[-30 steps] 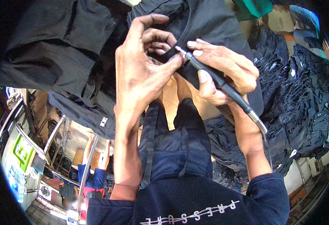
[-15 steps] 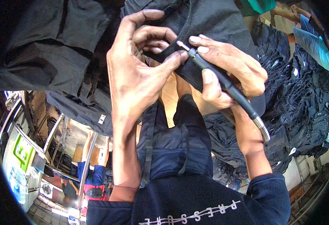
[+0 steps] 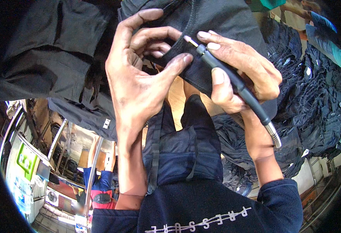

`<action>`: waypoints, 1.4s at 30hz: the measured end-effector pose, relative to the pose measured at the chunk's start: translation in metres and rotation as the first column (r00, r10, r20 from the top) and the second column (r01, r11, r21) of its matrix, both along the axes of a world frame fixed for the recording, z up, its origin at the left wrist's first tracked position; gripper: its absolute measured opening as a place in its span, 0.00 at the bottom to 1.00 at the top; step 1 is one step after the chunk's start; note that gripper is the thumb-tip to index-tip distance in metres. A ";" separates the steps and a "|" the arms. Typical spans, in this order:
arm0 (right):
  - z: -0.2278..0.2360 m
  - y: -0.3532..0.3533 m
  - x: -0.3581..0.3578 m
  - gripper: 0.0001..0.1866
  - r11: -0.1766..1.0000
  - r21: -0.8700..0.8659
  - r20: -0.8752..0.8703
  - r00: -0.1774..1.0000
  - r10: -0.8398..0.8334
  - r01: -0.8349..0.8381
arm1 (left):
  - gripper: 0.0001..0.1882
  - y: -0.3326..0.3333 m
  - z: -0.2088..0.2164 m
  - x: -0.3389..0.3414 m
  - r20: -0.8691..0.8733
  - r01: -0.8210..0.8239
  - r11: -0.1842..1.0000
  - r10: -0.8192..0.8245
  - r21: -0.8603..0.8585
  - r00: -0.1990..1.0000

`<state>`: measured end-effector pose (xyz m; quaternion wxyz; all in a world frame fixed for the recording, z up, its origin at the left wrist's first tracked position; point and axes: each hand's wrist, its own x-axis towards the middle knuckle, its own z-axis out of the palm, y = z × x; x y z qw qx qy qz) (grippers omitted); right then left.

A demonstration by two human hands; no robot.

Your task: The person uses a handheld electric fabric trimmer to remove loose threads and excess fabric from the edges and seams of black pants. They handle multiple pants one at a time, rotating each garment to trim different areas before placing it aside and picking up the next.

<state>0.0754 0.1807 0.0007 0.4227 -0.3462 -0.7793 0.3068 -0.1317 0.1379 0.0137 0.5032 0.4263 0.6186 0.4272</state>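
Note:
My left hand (image 3: 135,73) holds the curved, stitched edge of a black garment (image 3: 225,19). Its index finger reaches the edge, other fingers curl behind the cloth, and the thumb lies over the front. In my right hand (image 3: 244,70) is a black pen-shaped rotary tool handpiece (image 3: 236,81), gripped between thumb and fingers. Its small pale tip points up and left, at the cloth edge by my left index fingertip; whether it touches cannot be told. A ribbed metal end on the tool bends down beside my right wrist.
Black cloth (image 3: 50,54) hangs at the left. A large heap of crumpled black garments (image 3: 310,89) with small white tags lies at the right. Another person (image 3: 100,190) in red and blue is at lower left, near a metal pole (image 3: 94,167) and water bottles (image 3: 22,194).
My left hand has shifted slightly left, and its thumb sits a little farther from the tool's tip. The right hand keeps its grip on the handpiece.

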 end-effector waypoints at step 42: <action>-0.013 0.002 0.006 0.14 0.994 -0.012 -0.011 0.994 -0.109 0.109 | 0.50 -0.006 -0.012 0.003 -0.044 0.031 0.995 -0.027 0.096 0.999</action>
